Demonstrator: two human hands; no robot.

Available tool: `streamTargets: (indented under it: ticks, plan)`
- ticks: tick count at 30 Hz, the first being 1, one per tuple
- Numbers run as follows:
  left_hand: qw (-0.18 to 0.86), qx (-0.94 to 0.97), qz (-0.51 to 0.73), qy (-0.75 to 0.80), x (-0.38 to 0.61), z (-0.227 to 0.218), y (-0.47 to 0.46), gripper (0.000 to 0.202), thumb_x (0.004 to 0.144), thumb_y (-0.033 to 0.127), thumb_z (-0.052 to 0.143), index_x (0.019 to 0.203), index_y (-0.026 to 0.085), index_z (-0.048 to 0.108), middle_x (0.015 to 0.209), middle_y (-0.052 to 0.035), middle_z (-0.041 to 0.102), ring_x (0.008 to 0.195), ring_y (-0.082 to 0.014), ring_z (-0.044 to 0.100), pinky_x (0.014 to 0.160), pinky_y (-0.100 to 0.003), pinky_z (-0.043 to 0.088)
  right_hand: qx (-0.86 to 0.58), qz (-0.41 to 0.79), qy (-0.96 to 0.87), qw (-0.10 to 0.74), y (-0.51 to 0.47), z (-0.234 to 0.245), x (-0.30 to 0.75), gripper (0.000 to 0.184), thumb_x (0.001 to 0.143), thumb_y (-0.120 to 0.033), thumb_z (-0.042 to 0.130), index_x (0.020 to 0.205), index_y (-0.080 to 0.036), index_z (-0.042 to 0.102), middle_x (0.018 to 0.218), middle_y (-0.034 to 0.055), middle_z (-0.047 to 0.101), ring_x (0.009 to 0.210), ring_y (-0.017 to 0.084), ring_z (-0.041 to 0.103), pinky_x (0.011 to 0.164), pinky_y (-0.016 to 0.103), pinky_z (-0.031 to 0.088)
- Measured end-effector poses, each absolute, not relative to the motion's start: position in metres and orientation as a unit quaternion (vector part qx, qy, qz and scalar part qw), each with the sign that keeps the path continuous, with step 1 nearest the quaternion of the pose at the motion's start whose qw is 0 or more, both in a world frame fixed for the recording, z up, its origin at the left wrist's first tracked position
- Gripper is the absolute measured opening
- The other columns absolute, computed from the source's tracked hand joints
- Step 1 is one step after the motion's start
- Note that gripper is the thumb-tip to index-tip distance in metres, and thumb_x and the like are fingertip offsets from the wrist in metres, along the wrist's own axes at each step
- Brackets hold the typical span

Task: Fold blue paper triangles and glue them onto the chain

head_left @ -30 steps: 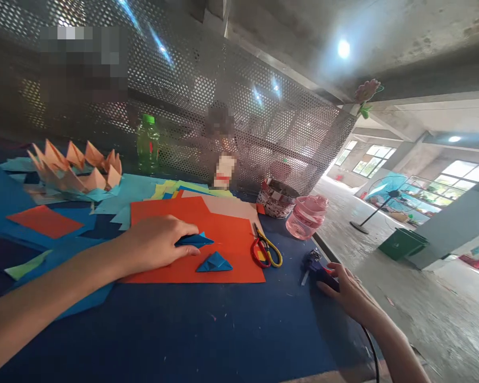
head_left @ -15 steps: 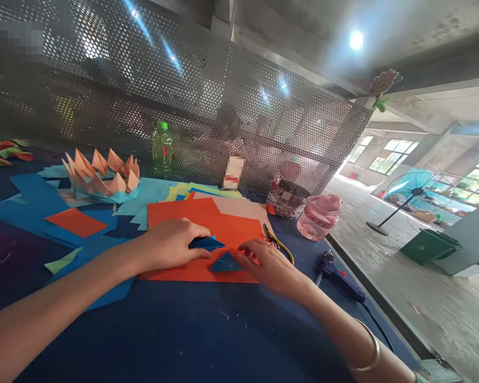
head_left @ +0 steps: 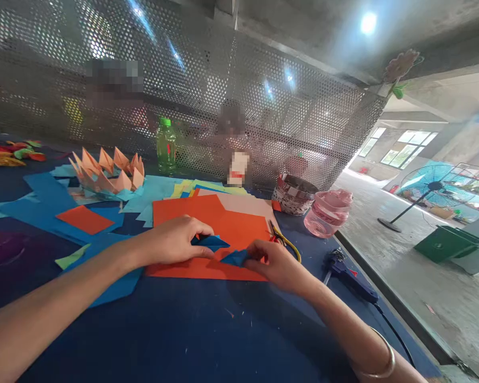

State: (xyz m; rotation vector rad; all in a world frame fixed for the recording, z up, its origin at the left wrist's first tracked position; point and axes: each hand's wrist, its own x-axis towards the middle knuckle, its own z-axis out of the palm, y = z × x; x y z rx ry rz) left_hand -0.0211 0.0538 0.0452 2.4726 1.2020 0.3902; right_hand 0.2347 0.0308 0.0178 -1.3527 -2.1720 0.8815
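Between thumb and fingers, my left hand (head_left: pixel 179 239) pinches a folded blue paper piece (head_left: pixel 214 243), its point facing right. A second, smaller folded blue paper triangle (head_left: pixel 236 258) is gripped at its right end by the fingertips of my right hand (head_left: pixel 273 264). The two pieces are close together but apart, both over orange paper sheets (head_left: pixel 207 215) stacked on the dark blue table (head_left: pixel 191 330). My fingers partly hide both pieces. Beyond my left hand stands a ring of folded peach paper points (head_left: pixel 107 173) with a light blue base.
Yellow-handled scissors (head_left: pixel 285 242), a glue gun (head_left: pixel 351 279), a pink plastic jug (head_left: pixel 328 213) and a patterned basket (head_left: pixel 293 194) are on the right. Blue paper sheets (head_left: pixel 48 205) spread left. A green-capped bottle (head_left: pixel 166 144) stands before the perforated metal screen (head_left: pixel 303 122).
My right hand has closed on the smaller blue triangle and lifted it slightly from the orange sheet. My left hand keeps its blue piece. The whole view has shifted a little.
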Motion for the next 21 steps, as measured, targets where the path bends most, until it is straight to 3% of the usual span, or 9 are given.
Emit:
streamTargets:
  ticks: [6, 11, 21]
  plan:
    - [0.294, 0.852, 0.09, 0.425, -0.023, 0.048, 0.056, 0.032, 0.082, 0.05, 0.063, 0.089, 0.021, 0.073, 0.073, 0.0002, 0.067, 0.066, -0.0149, 0.058, 0.057, -0.024, 0.035, -0.44, 0.385, -0.748, 0.314, 0.033, 0.029, 0.242, 0.016, 0.085, -0.032, 0.061, 0.083, -0.016, 0.063, 0.075, -0.0001, 0.062, 0.069, 0.012, 0.051, 0.066, 0.025, 0.038]
    - [0.362, 0.838, 0.072, 0.403, -0.022, 0.051, 0.054, 0.032, 0.08, 0.049, 0.064, 0.086, 0.019, 0.072, 0.068, 0.0016, 0.063, 0.059, -0.0129, 0.055, 0.053, -0.023, 0.034, -0.418, 0.377, -0.765, 0.313, 0.031, 0.022, 0.237, 0.016, 0.089, -0.03, 0.056, 0.085, -0.016, 0.063, 0.075, -0.0012, 0.059, 0.07, 0.012, 0.048, 0.066, 0.025, 0.036]
    - [0.392, 0.831, 0.061, 0.389, -0.019, 0.052, 0.052, 0.031, 0.08, 0.048, 0.064, 0.081, 0.017, 0.07, 0.066, 0.0011, 0.063, 0.061, -0.0139, 0.057, 0.054, -0.022, 0.037, -0.411, 0.357, -0.785, 0.295, 0.027, 0.019, 0.232, 0.014, 0.091, -0.026, 0.054, 0.088, -0.016, 0.064, 0.076, -0.0018, 0.06, 0.071, 0.011, 0.049, 0.067, 0.024, 0.036]
